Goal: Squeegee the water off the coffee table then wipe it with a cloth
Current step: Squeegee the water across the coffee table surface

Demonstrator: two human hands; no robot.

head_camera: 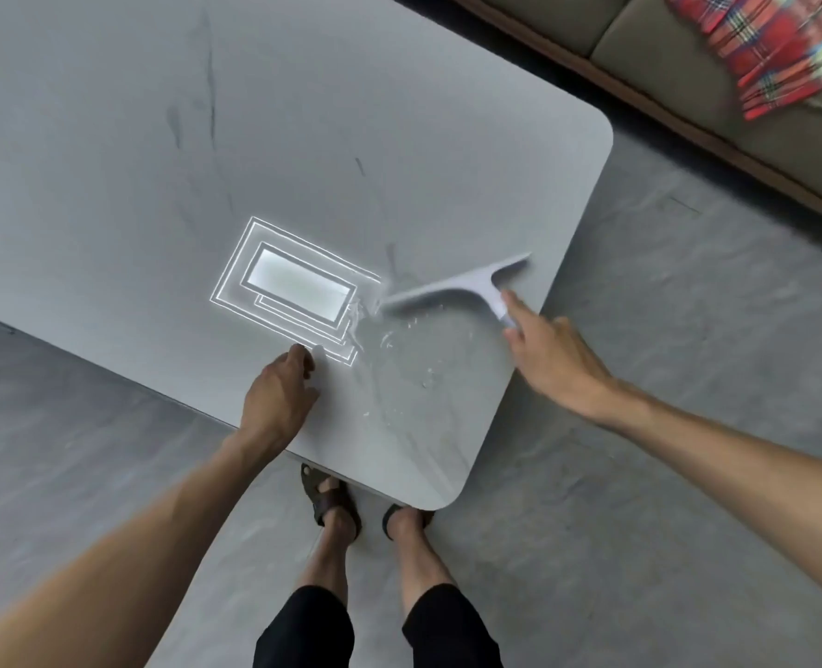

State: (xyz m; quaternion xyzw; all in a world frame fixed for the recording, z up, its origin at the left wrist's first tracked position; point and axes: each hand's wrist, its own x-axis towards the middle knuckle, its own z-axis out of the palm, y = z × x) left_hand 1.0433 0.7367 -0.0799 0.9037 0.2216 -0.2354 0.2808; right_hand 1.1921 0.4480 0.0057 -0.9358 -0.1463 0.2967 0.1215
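- Tabletop, grey coffee table (110, 137): we note the wide left and far part shows no drops; a ceiling-light reflection (293, 291) glares near the middle.
- Left hand (279, 397): our fingers curled loosely together, tips resting on the near edge, gripping nothing.
- Water (409, 359): puddle and beads lie on the near right corner, between our hands.
- Squeegee (462, 286): white, blade down at the puddle's far edge; motion-blurred.
- Right hand (543, 354): fingers wrapped around its handle.
- Progress: we judge squeegeeing under way, unfinished; no cloth visible, wiping not begun.
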